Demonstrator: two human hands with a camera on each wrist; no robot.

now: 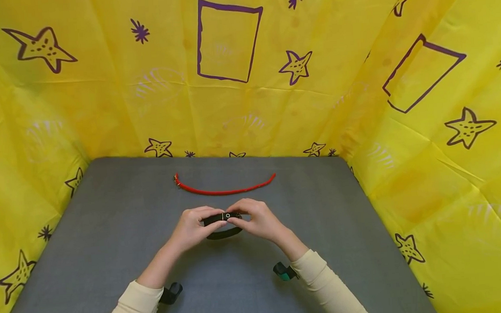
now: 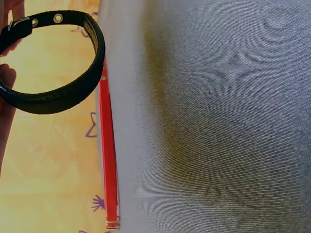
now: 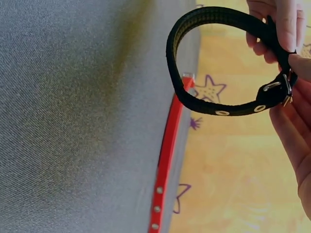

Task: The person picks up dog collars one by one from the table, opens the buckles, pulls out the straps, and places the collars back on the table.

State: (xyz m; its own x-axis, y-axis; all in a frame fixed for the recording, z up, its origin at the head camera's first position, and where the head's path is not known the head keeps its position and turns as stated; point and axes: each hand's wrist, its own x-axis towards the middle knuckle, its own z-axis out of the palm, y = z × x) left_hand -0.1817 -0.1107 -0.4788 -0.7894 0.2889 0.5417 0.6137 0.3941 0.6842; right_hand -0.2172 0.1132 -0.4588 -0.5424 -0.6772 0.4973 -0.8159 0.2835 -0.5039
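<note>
A black collar (image 1: pixel 224 234) with metal eyelets and a buckle is bent into a loop, held above the table in both hands. My left hand (image 1: pixel 194 224) pinches the band on the left between thumb and fingers. On the other side, my right hand (image 1: pixel 260 219) pinches it near the buckle, the fingertips of both hands almost meeting. In the right wrist view the strap end of the collar (image 3: pixel 199 103) runs through the buckle, with eyelets showing beside it. The left wrist view shows the round loop of the collar (image 2: pixel 63 100), hands cut off at the edge.
A red collar (image 1: pixel 220 193) lies stretched out in a shallow curve on the grey table (image 1: pixel 121 222), beyond the hands. Its buckle end points left. Yellow patterned cloth (image 1: pixel 170 108) hangs behind and at both sides of the table.
</note>
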